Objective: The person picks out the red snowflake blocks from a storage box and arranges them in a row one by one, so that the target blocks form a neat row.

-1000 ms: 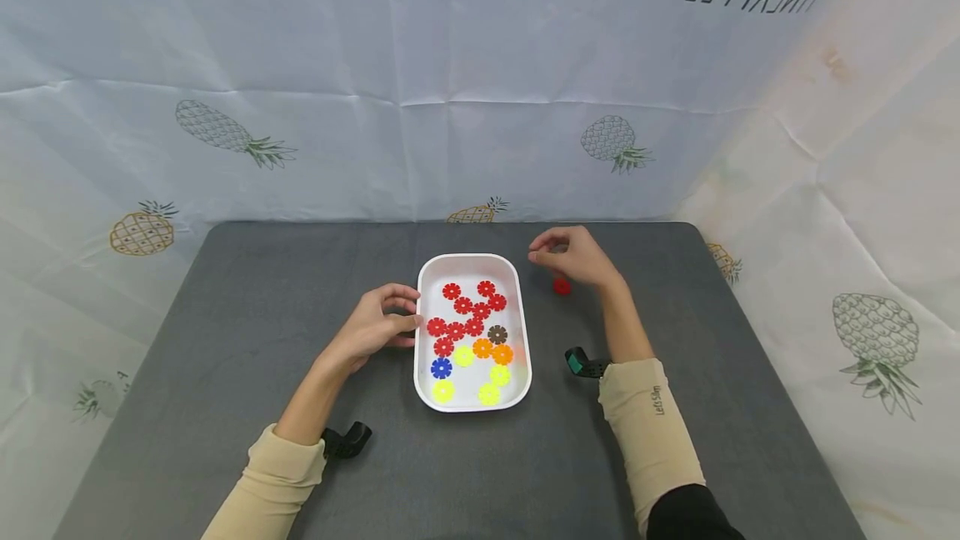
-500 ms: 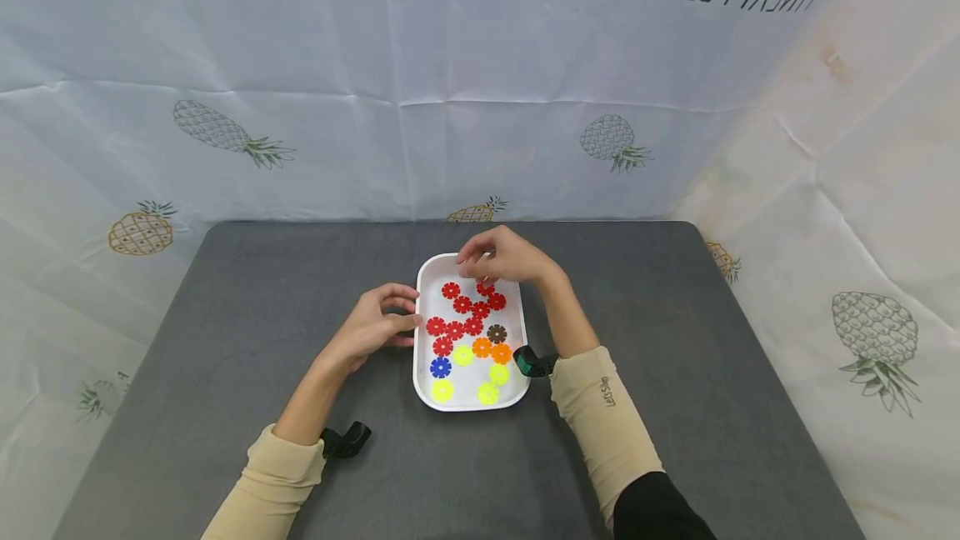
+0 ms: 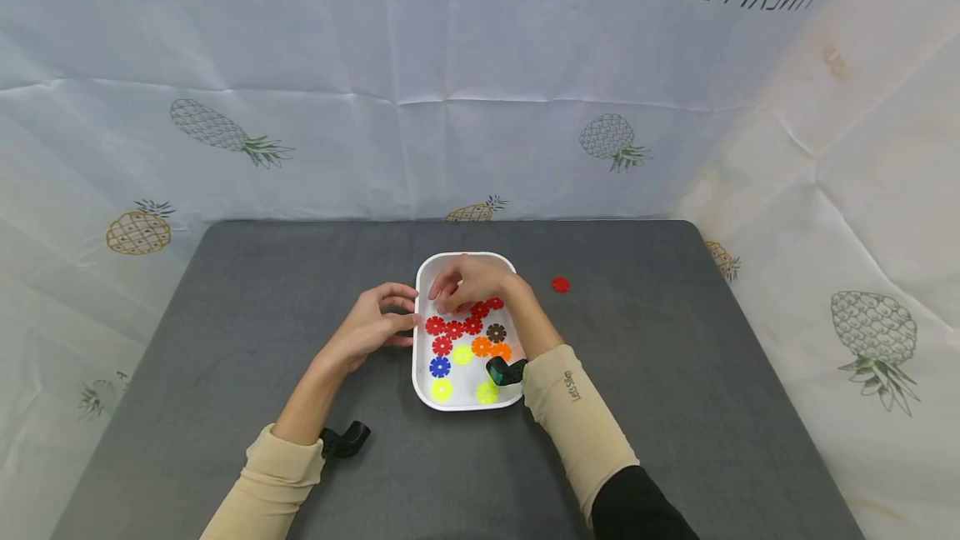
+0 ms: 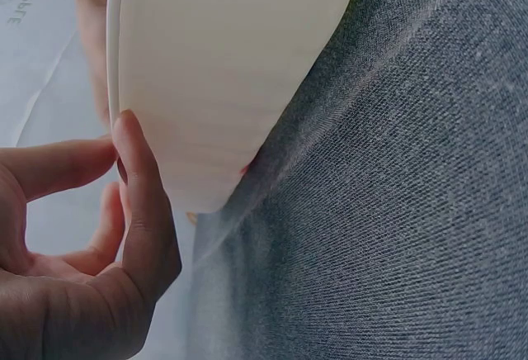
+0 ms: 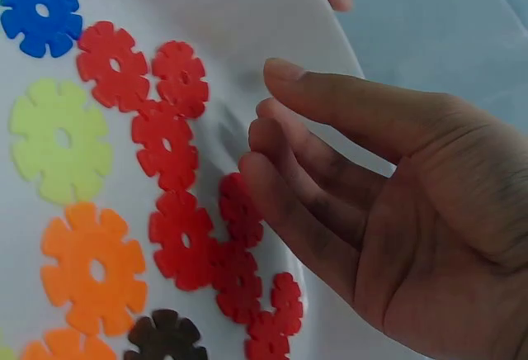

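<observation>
A white tray (image 3: 465,407) holds several notched plastic discs: red discs (image 3: 454,329), a blue disc (image 3: 440,366), yellow discs (image 3: 442,390), orange discs (image 3: 482,346) and a dark brown disc (image 3: 497,332). At its left side my left hand (image 3: 375,319) pinches the rim between thumb and finger, as the left wrist view of the tray wall (image 4: 223,63) shows. My right hand (image 3: 472,283) hovers over the far part of the tray, covering some red discs in the head view. In the right wrist view this hand (image 5: 396,203) has loosely bent fingers, thumb apart, nothing visible between them, beside several red discs (image 5: 186,236).
One red disc (image 3: 561,284) lies alone on the grey table (image 3: 675,357), right of the tray's far end. A pale cloth with pineapple prints (image 3: 487,40) hangs behind the table. Black camera mounts (image 3: 347,440) sit on both wrists.
My right hand has moved left, from beside the lone red disc to above the tray, then lower toward its red discs. The left hand stays at the tray's rim.
</observation>
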### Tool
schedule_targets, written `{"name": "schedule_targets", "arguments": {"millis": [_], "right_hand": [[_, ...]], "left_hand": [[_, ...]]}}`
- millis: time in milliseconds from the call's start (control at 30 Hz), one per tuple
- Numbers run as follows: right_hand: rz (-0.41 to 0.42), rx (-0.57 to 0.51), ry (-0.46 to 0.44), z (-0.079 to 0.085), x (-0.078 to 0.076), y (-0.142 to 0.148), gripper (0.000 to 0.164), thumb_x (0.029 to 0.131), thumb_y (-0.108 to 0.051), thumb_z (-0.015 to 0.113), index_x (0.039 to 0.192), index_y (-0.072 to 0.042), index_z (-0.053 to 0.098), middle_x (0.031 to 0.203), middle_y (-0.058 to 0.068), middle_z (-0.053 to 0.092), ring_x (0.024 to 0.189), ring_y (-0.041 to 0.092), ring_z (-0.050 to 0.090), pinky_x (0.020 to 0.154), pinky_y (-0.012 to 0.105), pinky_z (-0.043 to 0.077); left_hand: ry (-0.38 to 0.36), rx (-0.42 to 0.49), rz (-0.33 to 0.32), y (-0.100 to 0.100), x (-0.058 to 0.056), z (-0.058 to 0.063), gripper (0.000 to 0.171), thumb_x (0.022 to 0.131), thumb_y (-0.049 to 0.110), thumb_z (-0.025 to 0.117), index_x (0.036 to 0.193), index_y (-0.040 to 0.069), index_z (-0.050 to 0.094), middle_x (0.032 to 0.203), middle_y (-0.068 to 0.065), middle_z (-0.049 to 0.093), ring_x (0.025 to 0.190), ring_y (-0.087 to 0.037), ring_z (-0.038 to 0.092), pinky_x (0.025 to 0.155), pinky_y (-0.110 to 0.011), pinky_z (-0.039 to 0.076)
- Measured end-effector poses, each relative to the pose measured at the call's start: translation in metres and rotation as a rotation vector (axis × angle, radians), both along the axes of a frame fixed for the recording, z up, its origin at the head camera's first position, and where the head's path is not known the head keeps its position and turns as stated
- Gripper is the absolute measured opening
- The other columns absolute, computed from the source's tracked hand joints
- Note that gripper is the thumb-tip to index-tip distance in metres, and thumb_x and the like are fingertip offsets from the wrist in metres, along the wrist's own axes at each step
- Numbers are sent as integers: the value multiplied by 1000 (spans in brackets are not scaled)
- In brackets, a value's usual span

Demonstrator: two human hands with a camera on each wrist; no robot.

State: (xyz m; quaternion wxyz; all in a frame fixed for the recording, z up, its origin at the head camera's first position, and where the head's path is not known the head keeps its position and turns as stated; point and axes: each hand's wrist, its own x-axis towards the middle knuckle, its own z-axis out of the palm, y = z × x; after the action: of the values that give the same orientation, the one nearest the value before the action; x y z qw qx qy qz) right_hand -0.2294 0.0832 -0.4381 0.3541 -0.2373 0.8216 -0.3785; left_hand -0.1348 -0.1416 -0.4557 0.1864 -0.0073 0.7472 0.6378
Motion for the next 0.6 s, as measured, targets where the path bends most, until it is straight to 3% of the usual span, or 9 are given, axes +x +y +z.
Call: {"name": "schedule_targets", "arguments": {"millis": [333,600], "right_hand": [[49,81,-54,-11,2,-12,27,90,-8,88,116,-9,81,85,-3,73,67,12,61,63,20,56],[50,111,-20,-18,3,-15,21,88,-11,90,107,-10,82,80,-2,67,64,11,57,60,18,53]], "left_hand": [[11,-7,-6,0,0,1,48,98,3,73,142,-7,54,116,-17,60,83,-15,71,76,-37,70],[15,-14,-7,0,1,0,49,98,3,73,142,-7,54,117,-18,60,81,-16,71,76,-39,70]]}}
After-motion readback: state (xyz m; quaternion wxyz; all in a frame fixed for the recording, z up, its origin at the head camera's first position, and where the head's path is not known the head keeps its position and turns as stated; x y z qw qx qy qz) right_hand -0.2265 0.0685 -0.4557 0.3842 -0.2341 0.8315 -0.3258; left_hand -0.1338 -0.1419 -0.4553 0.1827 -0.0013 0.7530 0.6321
